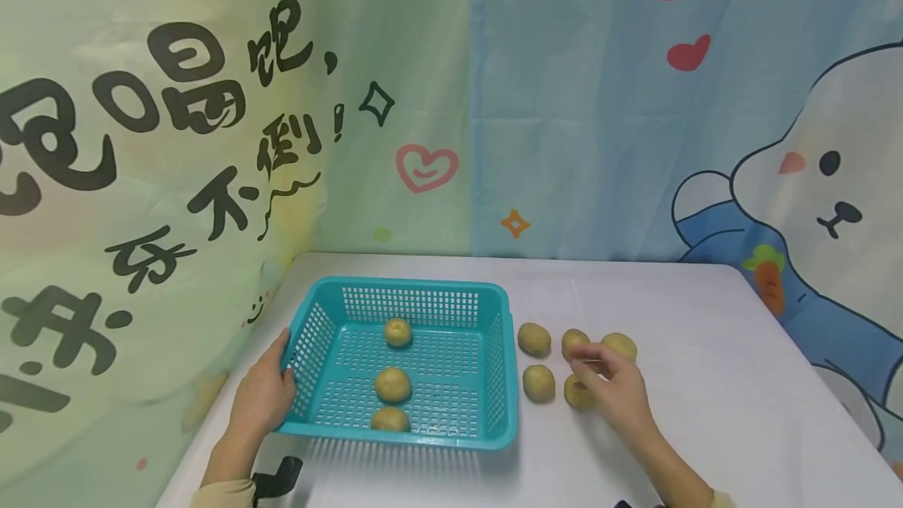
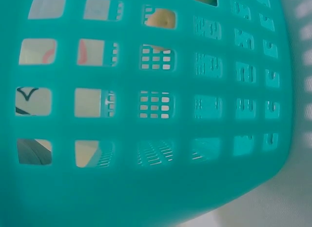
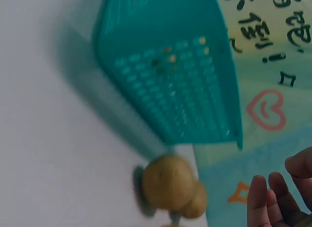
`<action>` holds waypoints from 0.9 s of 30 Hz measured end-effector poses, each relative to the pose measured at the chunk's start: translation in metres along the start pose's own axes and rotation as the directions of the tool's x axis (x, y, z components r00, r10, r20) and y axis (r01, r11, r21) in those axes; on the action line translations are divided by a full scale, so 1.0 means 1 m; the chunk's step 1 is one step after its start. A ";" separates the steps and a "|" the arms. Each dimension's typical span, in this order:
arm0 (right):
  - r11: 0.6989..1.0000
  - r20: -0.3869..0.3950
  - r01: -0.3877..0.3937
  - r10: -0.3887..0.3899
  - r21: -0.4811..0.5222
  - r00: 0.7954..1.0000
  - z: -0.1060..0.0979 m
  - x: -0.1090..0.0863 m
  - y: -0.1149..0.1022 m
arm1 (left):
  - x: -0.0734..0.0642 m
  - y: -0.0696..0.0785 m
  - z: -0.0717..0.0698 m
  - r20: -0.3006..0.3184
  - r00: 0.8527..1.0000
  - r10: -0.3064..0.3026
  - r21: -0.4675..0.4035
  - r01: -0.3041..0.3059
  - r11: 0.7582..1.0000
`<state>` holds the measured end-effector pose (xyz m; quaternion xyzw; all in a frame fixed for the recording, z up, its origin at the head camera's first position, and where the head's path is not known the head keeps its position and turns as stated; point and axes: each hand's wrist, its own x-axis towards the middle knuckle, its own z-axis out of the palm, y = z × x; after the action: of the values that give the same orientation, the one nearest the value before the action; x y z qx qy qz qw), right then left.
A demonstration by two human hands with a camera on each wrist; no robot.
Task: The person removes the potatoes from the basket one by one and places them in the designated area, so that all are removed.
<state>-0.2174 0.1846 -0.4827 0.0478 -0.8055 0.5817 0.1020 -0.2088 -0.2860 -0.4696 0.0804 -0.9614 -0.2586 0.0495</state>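
Note:
My left hand (image 1: pixel 262 394) grips the left rim of a turquoise plastic basket (image 1: pixel 513 367). Three potatoes lie inside: one toward the back (image 1: pixel 398 332), another in the middle (image 1: pixel 392 386), and a third (image 1: pixel 390 419) partly hidden by the front wall. The left wrist view is filled by the basket's slotted wall (image 2: pixel 131 129). Over several potatoes right of the basket hovers my right hand (image 1: pixel 621 390), fingers loosely bent and holding nothing. Nearest it are a front potato (image 1: pixel 577 393) and a back one (image 1: pixel 619 346). The right wrist view shows its fingers (image 3: pixel 258 202) apart from the potatoes (image 3: pixel 168 182).
The white table (image 1: pixel 705 398) carries the basket and potatoes. Two more potatoes, a back one (image 1: pixel 534 339) and a front one (image 1: pixel 539 383), lie close to the basket's right wall. A printed curtain (image 1: pixel 564 100) hangs behind the table.

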 end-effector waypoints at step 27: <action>0.992 0.323 -0.031 -0.010 0.120 0.946 0.125 0.008 -0.067 | 0.000 -0.001 0.001 -0.005 1.000 -0.007 0.001 0.007 1.000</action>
<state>-0.2253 0.0457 -0.4568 0.1442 -0.7740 0.6155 -0.0374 -0.2093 -0.2863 -0.4714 0.0842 -0.9611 -0.2579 0.0510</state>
